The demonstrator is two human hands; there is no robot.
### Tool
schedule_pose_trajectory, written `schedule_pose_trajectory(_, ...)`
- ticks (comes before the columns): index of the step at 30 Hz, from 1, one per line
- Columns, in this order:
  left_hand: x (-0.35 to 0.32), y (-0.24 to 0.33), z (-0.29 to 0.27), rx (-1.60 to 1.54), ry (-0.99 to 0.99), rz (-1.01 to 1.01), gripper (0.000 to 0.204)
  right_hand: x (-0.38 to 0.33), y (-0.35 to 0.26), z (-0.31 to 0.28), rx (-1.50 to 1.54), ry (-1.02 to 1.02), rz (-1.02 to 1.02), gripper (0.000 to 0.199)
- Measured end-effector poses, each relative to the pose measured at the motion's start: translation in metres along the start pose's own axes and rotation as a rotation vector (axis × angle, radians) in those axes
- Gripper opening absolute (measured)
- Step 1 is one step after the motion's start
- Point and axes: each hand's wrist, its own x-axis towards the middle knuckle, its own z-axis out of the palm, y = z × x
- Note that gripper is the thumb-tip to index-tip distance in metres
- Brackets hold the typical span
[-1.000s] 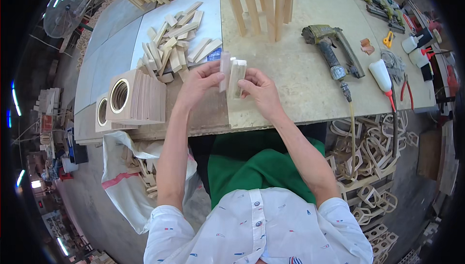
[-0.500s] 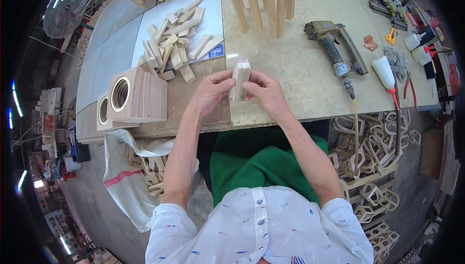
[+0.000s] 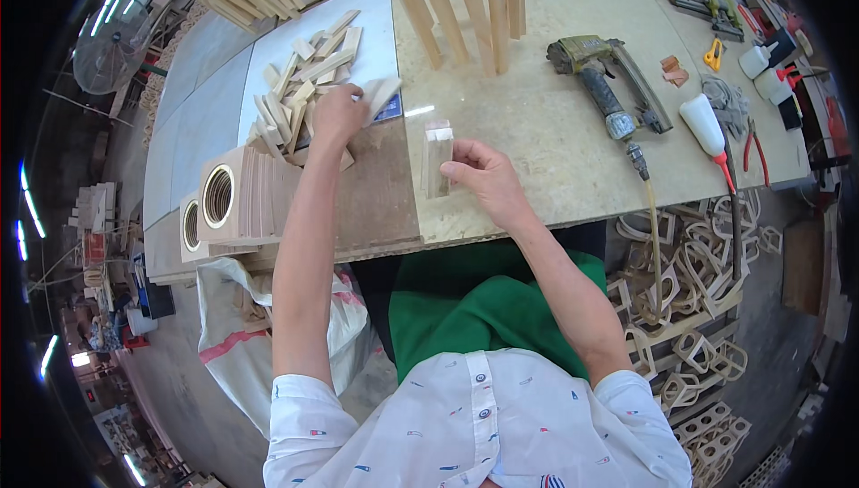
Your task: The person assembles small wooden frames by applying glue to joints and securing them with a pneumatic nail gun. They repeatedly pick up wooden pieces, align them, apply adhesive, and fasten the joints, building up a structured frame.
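The fingers of the right hand (image 3: 490,177) are drawn narrow around a small upright bundle of wood pieces (image 3: 437,164), thumb toward the person; whether its foot bears on the table (image 3: 528,135) cannot be told. Half a second ago both hands gripped this bundle; now the left hand (image 3: 340,114) has moved away to the pile of wood strips (image 3: 300,81), its fingers bent down beside a pale strip (image 3: 383,97), and whether they hold anything is hidden. The bundle has stayed in nearly the same place. The table's front edge runs close below the right hand, and the stack of holed square panels (image 3: 259,195) stands near that edge, left of the left forearm. Bare tabletop lies between the right hand and the nail gun (image 3: 604,85), reaching back to the curved wooden pieces (image 3: 474,9); leftward, the brown board (image 3: 380,179) is open between bundle and panels.
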Motion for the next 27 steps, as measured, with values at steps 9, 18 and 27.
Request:
schedule_pose_trajectory(9, -0.065, 0.034, -0.006, -0.666, -0.272, 0.061, 0.036, 0.002, 0.002, 0.001, 0.049, 0.039, -0.040, 0.028)
schedule_pose_trajectory(18, -0.111, 0.058, -0.010, -1.017, -0.370, 0.103, 0.036, -0.003, -0.003, 0.003, -0.045, 0.040, -0.069, 0.027)
schedule_pose_trajectory(27, -0.104, 0.052, -0.010, -1.008, -0.442, 0.135, 0.036, -0.004, -0.002, -0.002, -0.003, 0.025, -0.040, 0.025)
